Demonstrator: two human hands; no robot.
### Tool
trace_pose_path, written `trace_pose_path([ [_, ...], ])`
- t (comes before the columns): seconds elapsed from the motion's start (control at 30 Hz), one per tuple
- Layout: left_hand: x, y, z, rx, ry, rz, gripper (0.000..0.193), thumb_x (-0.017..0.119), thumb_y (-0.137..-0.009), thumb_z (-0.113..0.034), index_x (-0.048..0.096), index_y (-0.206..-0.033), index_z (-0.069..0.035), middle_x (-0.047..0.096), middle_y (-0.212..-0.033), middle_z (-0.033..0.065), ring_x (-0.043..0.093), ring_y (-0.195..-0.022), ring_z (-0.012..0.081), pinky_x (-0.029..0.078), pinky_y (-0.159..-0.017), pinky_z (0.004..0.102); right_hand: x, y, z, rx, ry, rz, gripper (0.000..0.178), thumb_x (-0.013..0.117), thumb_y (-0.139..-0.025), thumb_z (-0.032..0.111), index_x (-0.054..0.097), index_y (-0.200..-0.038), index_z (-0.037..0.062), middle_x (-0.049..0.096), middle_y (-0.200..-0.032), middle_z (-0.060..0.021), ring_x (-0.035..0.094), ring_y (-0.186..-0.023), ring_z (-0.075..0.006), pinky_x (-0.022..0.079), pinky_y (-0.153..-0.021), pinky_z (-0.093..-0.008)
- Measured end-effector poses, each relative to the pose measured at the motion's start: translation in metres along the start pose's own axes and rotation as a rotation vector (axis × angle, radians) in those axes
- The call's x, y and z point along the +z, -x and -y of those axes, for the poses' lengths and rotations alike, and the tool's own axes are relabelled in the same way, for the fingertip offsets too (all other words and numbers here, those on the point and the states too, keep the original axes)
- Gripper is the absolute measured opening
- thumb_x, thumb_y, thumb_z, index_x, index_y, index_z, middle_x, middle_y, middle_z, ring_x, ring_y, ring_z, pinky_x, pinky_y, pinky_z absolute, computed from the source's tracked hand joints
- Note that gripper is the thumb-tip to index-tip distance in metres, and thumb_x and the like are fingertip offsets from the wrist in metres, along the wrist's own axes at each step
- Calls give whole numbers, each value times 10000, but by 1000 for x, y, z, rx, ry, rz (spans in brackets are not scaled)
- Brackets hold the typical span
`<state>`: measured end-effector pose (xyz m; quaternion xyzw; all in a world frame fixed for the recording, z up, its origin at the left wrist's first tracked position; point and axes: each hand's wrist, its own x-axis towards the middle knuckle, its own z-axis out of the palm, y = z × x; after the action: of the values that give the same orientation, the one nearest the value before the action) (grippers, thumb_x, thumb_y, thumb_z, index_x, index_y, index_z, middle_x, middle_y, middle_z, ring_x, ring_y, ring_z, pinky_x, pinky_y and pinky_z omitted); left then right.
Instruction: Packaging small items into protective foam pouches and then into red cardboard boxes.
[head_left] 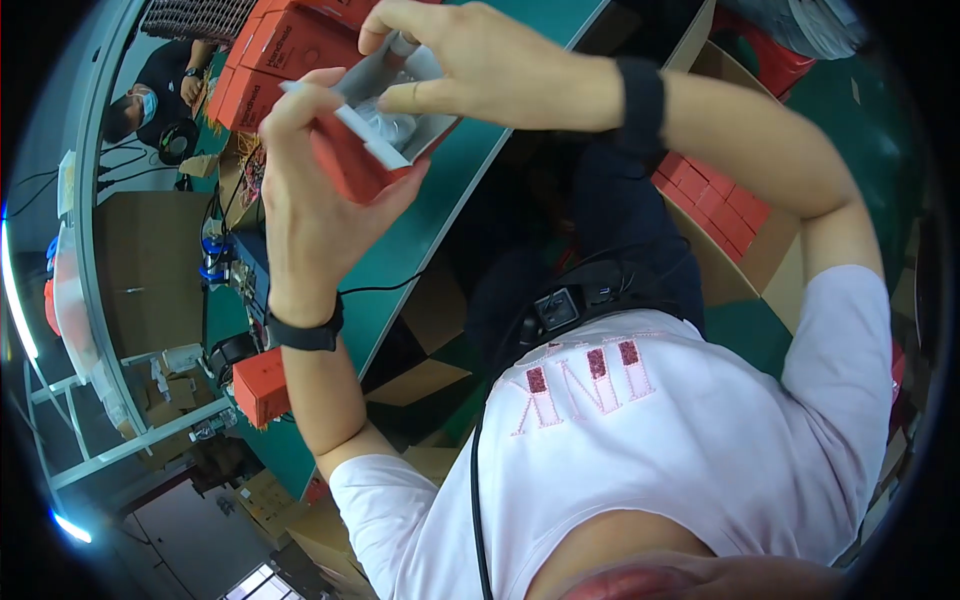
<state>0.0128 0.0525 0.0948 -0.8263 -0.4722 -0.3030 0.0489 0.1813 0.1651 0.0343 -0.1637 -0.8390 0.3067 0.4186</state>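
Note:
An open red box (352, 168) with white inner walls is tilted above the green table. My left hand (315, 190) is closed round it, with fingers on one upper edge and the thumb along its lower side. Inside the box is a clear plastic bag (392, 128); its contents are too unclear to name. My right hand (470, 65) reaches into the opening from the other side. Its fingers are bent, and one lies against the bag. A small grey piece beside the curled fingers is partly hidden.
Red boxes (290, 45) are stacked at the table's far end, beside a wicker basket (200, 18). Another red box (260, 388) sits at the left. A carton of red boxes (712, 205) stands at right. A co-worker (165, 95) is across the table (450, 195).

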Motion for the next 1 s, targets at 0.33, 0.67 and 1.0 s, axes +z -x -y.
trace_pose_path([
  [0.33,23,65,42,-418,-14,302,792,913,-622,-125,445,-1254,-33,585,-1216,171,598,-1116,382,503,-942,422,125,18,-29,395,-413,-6,351,673,-849,111,592,-1171,-4,721,-863,-189,723,-837,-335,560,-755,-415],
  [0.67,19,97,66,-525,148,217,809,938,-634,-198,430,-1240,-23,578,-1194,164,616,-1102,347,514,-953,402,77,17,-76,281,-78,-115,257,601,-819,9,638,-1074,6,700,-792,-196,702,-753,-375,557,-681,-435],
  [1.0,33,92,52,-478,-77,170,687,874,-745,-262,478,-1246,-9,552,-1154,168,580,-1053,339,497,-926,413,48,-30,-55,206,425,824,234,569,-921,168,606,-1065,-12,628,-883,-212,637,-850,-416,511,-746,-457],
])
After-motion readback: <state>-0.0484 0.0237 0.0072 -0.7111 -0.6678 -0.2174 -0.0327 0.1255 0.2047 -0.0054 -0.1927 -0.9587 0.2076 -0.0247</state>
